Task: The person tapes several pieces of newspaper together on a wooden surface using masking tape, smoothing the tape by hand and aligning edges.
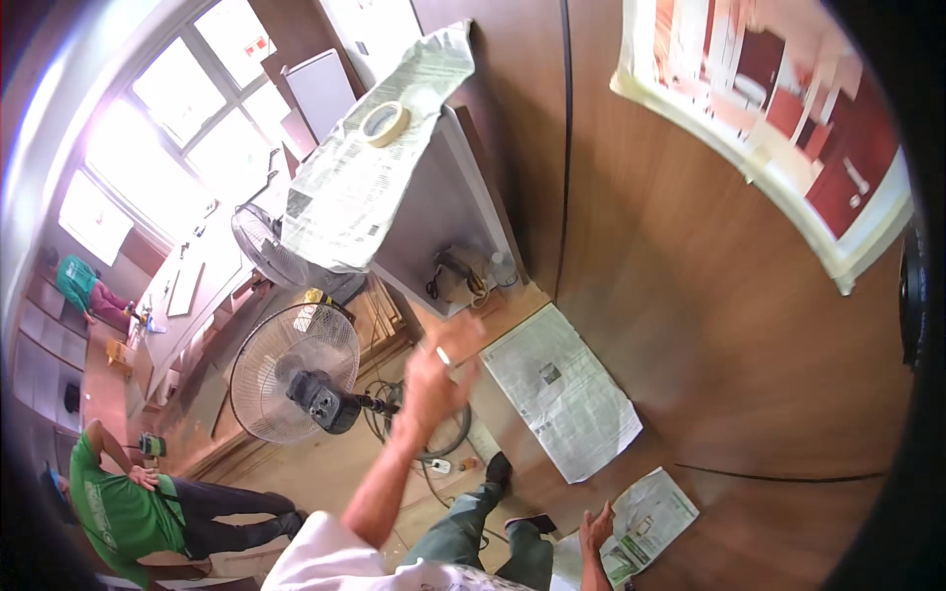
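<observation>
My left hand (439, 379) is raised in mid-view, its slightly blurred fingers apart and nothing visible in them. A small white band crosses one finger. At the lower edge my right hand (595, 532) is closed at the edge of a newspaper sheet (655, 522) with green print; its grip is partly hidden. Between the hands, another newspaper sheet (564, 392) rests against the brown wood surface (709, 364). Farther up, more newspaper (345, 197) drapes over a grey cabinet (439, 202), with a roll of masking tape (384, 124) on top.
Left of my arm stands a black fan (296, 374), with a second fan (264, 241) behind. Cables (458, 433) coil on the floor. A bottle (504, 269) stands in the cabinet. A person in green (128, 502) stands at lower left; another (84, 286) bends at a far bench.
</observation>
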`<action>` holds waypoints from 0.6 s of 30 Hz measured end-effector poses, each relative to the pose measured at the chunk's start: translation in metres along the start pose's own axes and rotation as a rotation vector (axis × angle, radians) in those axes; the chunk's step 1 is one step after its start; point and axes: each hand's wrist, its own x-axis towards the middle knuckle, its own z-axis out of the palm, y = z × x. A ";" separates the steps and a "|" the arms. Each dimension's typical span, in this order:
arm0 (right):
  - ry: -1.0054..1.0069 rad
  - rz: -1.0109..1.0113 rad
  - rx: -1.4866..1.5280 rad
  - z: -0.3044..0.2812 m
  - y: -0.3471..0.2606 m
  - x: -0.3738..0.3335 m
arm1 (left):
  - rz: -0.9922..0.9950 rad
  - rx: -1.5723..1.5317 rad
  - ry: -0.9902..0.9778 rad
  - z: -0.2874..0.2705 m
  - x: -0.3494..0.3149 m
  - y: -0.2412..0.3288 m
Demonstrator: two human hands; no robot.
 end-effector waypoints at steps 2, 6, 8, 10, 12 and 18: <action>0.087 -0.089 0.034 -0.021 0.000 0.008 | 0.162 0.100 0.308 -0.037 0.075 -0.020; 0.152 -0.047 0.078 -0.066 -0.028 0.029 | 0.041 0.160 0.321 -0.084 0.206 -0.097; 0.180 -0.040 0.074 -0.083 -0.038 0.029 | 0.041 0.246 0.305 -0.084 0.252 -0.151; 0.203 0.007 0.053 -0.091 -0.042 0.021 | -0.065 0.378 0.258 -0.075 0.283 -0.202; 0.247 0.036 -0.021 -0.095 -0.035 0.012 | -0.101 0.473 0.201 -0.062 0.300 -0.227; 0.290 -0.080 0.046 -0.081 -0.059 -0.028 | -0.233 0.049 0.180 -0.094 0.307 -0.251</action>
